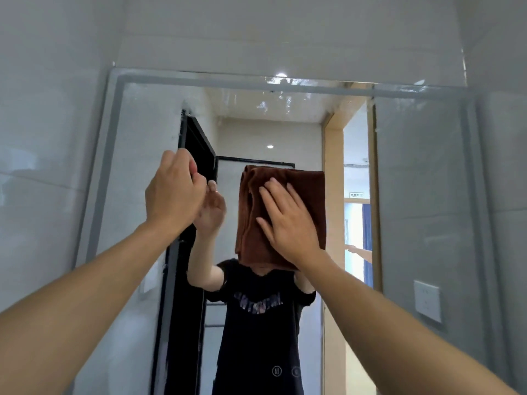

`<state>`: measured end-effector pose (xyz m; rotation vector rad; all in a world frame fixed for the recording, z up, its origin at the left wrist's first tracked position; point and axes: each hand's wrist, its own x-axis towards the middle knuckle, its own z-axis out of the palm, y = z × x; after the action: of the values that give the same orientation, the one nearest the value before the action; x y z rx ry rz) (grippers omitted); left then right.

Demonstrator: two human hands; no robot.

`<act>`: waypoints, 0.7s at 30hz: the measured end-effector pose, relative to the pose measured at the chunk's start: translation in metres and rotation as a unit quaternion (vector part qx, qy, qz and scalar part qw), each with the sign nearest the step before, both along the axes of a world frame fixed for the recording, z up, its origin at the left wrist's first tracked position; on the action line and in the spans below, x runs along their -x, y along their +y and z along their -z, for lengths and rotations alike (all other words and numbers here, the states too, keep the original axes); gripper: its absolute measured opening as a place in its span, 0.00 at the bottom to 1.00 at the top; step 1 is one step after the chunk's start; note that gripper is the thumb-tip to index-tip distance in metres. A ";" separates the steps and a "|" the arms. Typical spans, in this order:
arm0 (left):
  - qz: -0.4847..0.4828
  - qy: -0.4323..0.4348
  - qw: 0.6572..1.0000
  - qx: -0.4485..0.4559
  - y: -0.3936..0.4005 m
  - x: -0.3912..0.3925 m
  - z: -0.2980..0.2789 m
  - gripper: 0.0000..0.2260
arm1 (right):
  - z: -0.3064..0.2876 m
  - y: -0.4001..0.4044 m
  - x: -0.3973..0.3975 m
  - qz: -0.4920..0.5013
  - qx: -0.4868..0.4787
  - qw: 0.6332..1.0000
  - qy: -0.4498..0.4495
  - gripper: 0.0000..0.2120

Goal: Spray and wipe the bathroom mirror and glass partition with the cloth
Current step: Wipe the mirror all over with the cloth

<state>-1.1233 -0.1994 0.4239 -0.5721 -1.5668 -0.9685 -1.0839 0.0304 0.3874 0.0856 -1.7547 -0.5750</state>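
Observation:
A folded brown cloth (302,195) lies flat against the large wall mirror (422,178) at its middle. My right hand (288,220) presses on the cloth with its fingers spread. My left hand (174,192) is raised to the left of the cloth, close to the glass, with its fingers curled and nothing seen in it. Wet streaks and droplets shine along the mirror's upper part (273,101). No spray bottle is in view. The mirror shows a person in a dark T-shirt (256,323); the cloth covers the head.
Glossy pale wall tiles (42,138) surround the mirror on the left and above. The mirror reflects a black-framed glass door (176,309), a wooden doorway (333,252) and a wall socket (427,300). Two touch icons (285,371) sit low on the mirror.

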 end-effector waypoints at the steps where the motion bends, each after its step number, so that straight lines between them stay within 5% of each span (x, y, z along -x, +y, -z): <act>1: -0.007 0.003 1.000 0.006 0.003 0.001 0.001 0.01 | -0.007 0.010 -0.005 0.016 0.004 1.000 0.005 0.27; 9: -0.060 0.030 0.996 0.063 -0.011 0.015 0.030 0.05 | -0.029 -0.025 0.014 0.031 0.189 0.978 0.087 0.29; 15: -0.090 0.017 0.993 0.076 -0.030 0.031 0.050 0.05 | 0.008 -0.074 0.043 0.028 0.042 0.998 -0.026 0.31; 21: -0.102 0.010 0.992 0.074 -0.029 0.027 0.048 0.05 | -0.023 -0.017 0.009 0.045 0.084 0.995 0.012 0.34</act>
<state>-1.1507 -0.2287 0.3755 -0.5101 -1.6522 -0.6947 -1.0934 0.0138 0.4100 -0.1180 -1.7837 -0.4901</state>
